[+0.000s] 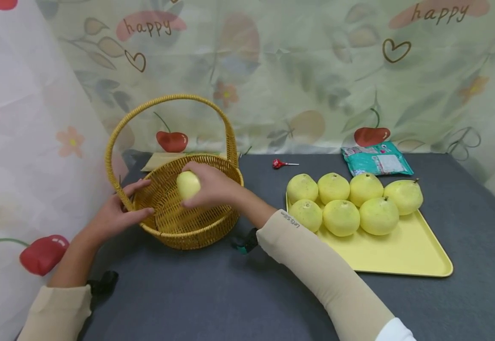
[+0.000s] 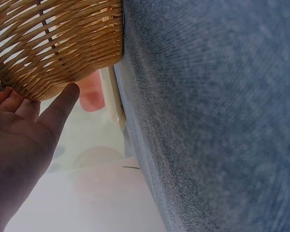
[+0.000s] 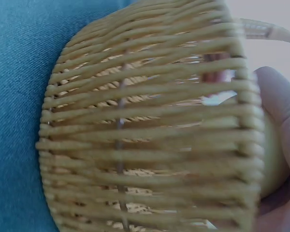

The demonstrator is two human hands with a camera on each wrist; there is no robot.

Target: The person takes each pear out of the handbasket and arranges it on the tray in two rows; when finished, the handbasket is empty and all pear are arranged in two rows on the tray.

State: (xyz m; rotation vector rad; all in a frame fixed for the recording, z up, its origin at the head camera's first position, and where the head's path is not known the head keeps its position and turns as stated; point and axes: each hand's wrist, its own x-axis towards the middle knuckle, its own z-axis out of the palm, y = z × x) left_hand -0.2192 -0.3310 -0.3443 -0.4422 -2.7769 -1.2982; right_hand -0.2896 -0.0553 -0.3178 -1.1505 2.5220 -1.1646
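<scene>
A golden wicker basket (image 1: 189,241) with a tall arched handle stands on the left part of the table. At its left rim, by the foot of the handle, my left hand (image 1: 112,213) holds the basket; the left wrist view shows the thumb (image 2: 63,106) against the weave. Over the basket's inside, my right hand (image 1: 211,185) grips a round yellow-green pear (image 1: 188,185). In the right wrist view the woven wall hides much of that pear (image 3: 275,159). Several similar pears (image 1: 341,218) sit in two rows on a yellow tray (image 1: 394,255) to the right.
Behind the tray lies a teal packet (image 1: 375,158), and a red lollipop (image 1: 278,164) is left of it. A flat beige item (image 1: 159,161) lies behind the basket. Printed curtains (image 1: 273,85) border the grey tabletop (image 1: 213,293) at the back and sides.
</scene>
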